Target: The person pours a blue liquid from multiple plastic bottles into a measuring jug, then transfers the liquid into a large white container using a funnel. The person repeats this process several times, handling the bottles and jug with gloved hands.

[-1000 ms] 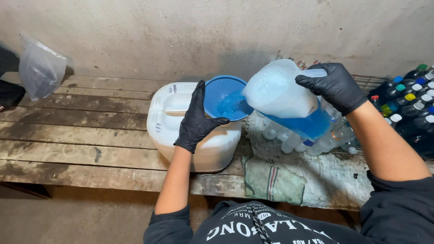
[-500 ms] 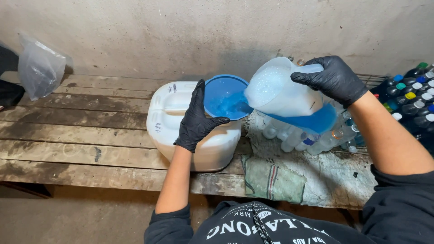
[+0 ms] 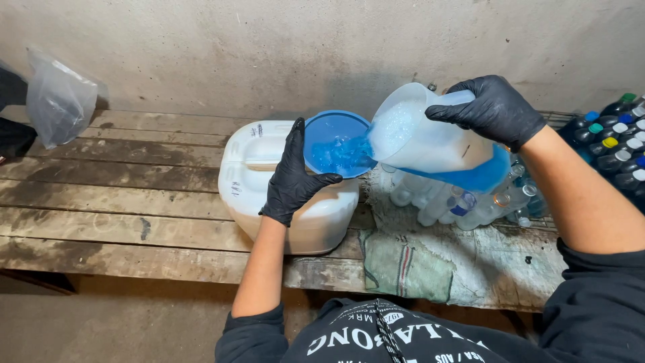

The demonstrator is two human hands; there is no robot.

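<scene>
Centrally, item one: a translucent plastic jug (image 3: 430, 138), tilted steeply with its mouth down and left, blue liquid (image 3: 480, 176) pooled along its lower side and running out. Our right hand (image 3: 494, 107), in a black glove, is wrapped around the jug's upper end, fingers curled over its handle.

Item two: a blue funnel (image 3: 336, 142), round and wide, seated on top of a white jerrycan (image 3: 262, 175). The jug's mouth hangs over the funnel's right rim, and blue liquid lies inside the bowl. Our left hand (image 3: 292, 178), also black-gloved, pinches the funnel's near rim, thumb hooked toward the bowl and fingers straight up along the outside, the palm lying against the jerrycan's top.

Item three: the jerrycan itself, squat and rectangular, standing upright on a worn wooden desk (image 3: 121, 202) of long planks.

Item four: a heap of clear plastic bottles (image 3: 463, 202) lying directly under the jug, just right of the jerrycan, some with blue caps.

Item five: a stained cloth (image 3: 430, 262) spread on the desk in front of the bottles, reaching the near edge.

Item six: dark bottles with coloured caps (image 3: 615, 141), packed together at the far right.

Item seven: a clear plastic bag (image 3: 59, 101) at the far left, against the grey wall (image 3: 269, 47).
</scene>
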